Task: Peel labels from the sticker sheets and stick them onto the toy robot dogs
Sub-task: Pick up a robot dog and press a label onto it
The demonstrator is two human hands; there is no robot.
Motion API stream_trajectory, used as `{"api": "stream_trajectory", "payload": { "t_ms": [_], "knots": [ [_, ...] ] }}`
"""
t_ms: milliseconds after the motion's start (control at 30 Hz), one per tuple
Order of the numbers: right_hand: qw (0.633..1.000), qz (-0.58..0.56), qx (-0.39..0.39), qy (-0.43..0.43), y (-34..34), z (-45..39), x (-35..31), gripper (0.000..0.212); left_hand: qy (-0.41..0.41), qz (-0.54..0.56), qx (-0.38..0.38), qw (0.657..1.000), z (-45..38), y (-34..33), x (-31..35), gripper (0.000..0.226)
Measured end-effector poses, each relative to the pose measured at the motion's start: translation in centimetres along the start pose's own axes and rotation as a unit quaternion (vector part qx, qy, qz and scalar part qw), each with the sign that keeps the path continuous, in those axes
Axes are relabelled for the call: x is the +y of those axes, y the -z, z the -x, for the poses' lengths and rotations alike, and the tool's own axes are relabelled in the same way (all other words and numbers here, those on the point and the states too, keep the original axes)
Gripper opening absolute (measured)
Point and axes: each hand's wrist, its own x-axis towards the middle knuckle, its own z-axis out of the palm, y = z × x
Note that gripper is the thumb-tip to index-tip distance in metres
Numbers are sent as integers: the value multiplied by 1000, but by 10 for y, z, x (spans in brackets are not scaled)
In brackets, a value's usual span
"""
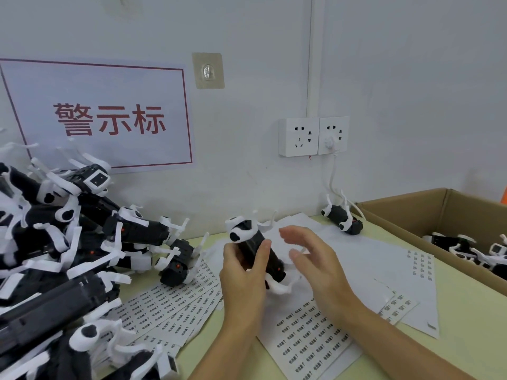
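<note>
**Dog in hand, label step pending**

Landmark: the toy robot dog (256, 252) held up over the middle of the table (466, 319).

Largest first. Left of the held dog, a heaped pile of robot dogs (68, 242), black bodies with white legs, runs off the picture's edge. Right of it and farther back, a cardboard box (411, 215) with more dogs inside. Beneath and around it, sticker sheets: a fanned stack (170, 305) to the lower left, one full sheet (307, 341) directly below, a mostly used sheet (419, 267) to the right. One lone dog (343, 216) lies behind it, near the box corner.

Step, as I judge it: the dog is presented for labelling, or a label has just gone on (no label can be made out on a fingertip, too blurred).

Grip: left hand (244, 272) wraps the dog's black body, thumb across the front, dog tilted with head up and away. Right hand (312, 259) sits just right of the dog, fingers extended and loosely spread, holding nothing visible, not clearly touching.

Next move likely calls for peeling one small label off the sheet below, then pressing it flat on the body.
</note>
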Motion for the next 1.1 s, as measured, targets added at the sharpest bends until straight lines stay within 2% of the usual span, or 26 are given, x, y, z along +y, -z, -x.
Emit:
{"api": "stream_trajectory", "payload": {
  "t_ms": [100, 167, 233, 300, 333, 400, 500, 667, 733, 767, 833, 933, 1000, 1100],
  "knots": [
    [998, 5, -65, -21, -5, -1, 1, 37, 0, 28, 1, 1000, 0, 0, -1, 16],
    [992, -76, -49, -88, -5, -4, 1, 35, -10, 34, -10, 999, 0, 1, -1, 15],
    [955, -219, -34, -199, 0, -9, 2, 29, -29, 23, -36, 999, 1, 0, 1, 19],
    [903, -318, -59, -283, 6, -12, 3, 34, -62, -14, -61, 996, 1, -1, 1, 14],
    [888, -337, -77, -303, 8, -12, 3, 38, -74, -26, -71, 994, 2, -2, 1, 10],
    [877, -353, -91, -313, 11, -12, 4, 40, -86, -33, -79, 993, 3, -2, 2, 18],
    [874, -361, -67, -319, 12, -12, 6, 35, -78, -24, -80, 993, 4, -1, 1, 16],
    [896, -337, 26, -286, 6, -15, 4, 29, -9, 8, -49, 999, -1, -1, -4, 15],
    [932, -255, 60, -249, 5, -15, 1, 21, 3, 16, -19, 1000, -2, 0, -4, 14],
    [959, -176, 67, -212, 5, -14, -1, 18, 6, 20, -3, 1000, -3, 0, -4, 15],
    [995, -9, 46, -93, 4, -9, -6, 21, 9, 22, 24, 999, -4, 0, -3, 21],
    [993, 98, -53, 32, -4, -2, -7, 40, 7, 17, 33, 999, -3, 2, -1, 33],
    [990, 118, -70, 44, -6, -2, -4, 47, -3, 23, 26, 999, -2, 3, -1, 31],
    [999, 31, -1, -21, 0, -7, -3, 31, -19, 23, 1, 1000, -1, 1, -2, 12]
  ]
}}
